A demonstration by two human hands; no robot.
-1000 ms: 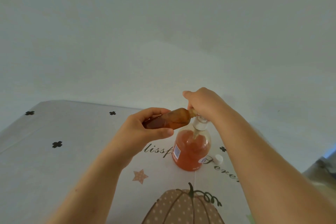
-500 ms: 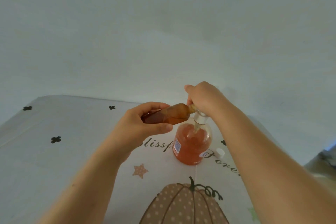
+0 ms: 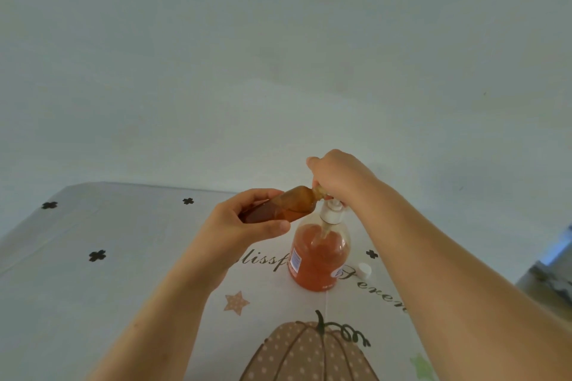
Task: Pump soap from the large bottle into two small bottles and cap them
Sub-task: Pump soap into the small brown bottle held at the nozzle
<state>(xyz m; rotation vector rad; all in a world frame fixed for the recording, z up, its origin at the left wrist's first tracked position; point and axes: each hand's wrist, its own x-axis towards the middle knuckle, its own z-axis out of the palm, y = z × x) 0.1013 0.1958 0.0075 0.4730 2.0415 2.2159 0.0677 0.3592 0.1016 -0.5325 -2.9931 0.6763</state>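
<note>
One large bottle [image 3: 318,257] upright on worktop [image 3: 123,257]. One small bottle [image 3: 278,207], tilted, gripped by left hand [image 3: 238,226] fingers. Right hand [image 3: 340,176] fingers curl over pump [image 3: 331,213]. One cap [image 3: 364,270] just beside.

I see two hands, a left hand [image 3: 244,227] and a right hand [image 3: 339,178]. There is one big bottle [image 3: 318,257], one small bottle [image 3: 278,206] and one white cap [image 3: 364,270] on the right. The tablecloth [image 3: 93,303] shows four black crosses [image 3: 97,255], one near pumpkin [image 3: 309,353] and one brown star [image 3: 236,302].

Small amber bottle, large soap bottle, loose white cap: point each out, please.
small amber bottle [image 3: 285,209], head view, mid body.
large soap bottle [image 3: 318,260], head view, soap-filled body.
loose white cap [image 3: 364,270], head view, top.
</note>
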